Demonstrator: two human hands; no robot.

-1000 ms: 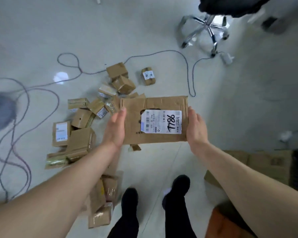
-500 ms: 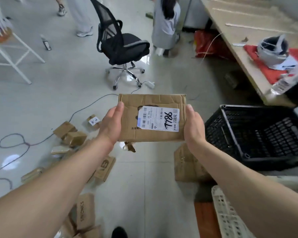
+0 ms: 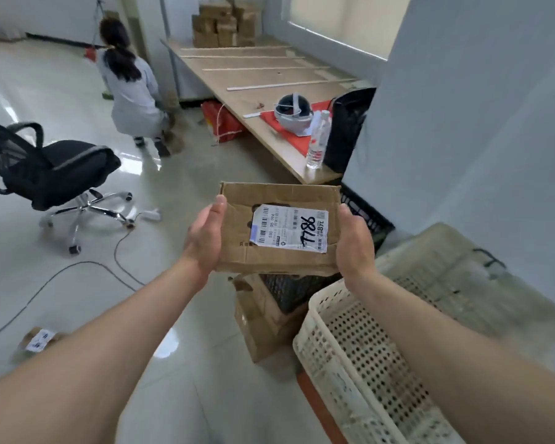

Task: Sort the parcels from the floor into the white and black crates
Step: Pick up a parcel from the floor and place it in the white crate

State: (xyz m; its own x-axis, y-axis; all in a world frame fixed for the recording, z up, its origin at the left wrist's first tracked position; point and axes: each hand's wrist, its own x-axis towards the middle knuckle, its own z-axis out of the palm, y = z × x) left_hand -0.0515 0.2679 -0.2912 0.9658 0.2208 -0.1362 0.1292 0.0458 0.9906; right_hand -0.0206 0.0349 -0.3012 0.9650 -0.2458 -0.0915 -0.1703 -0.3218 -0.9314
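Observation:
A flat brown cardboard parcel (image 3: 269,200) with a white label marked 7786 is held level in front of me. My left hand (image 3: 205,238) grips its left edge and my right hand (image 3: 354,245) grips its right edge. Below and behind the parcel sits the black crate (image 3: 366,216), mostly hidden by the parcel. The white perforated crate (image 3: 359,347) stands at lower right under my right forearm. A small labelled parcel (image 3: 40,341) lies on the floor at lower left.
A brown cardboard box (image 3: 263,318) leans between the two crates. A black office chair (image 3: 52,171) stands at left, with a cable (image 3: 77,267) across the floor. A person (image 3: 130,88) crouches at the back. A long wooden table (image 3: 263,88) carries a helmet and a bottle.
My view has swung up and right from the pile of parcels on the floor to the crates. Both hands keep hold of the same parcel.

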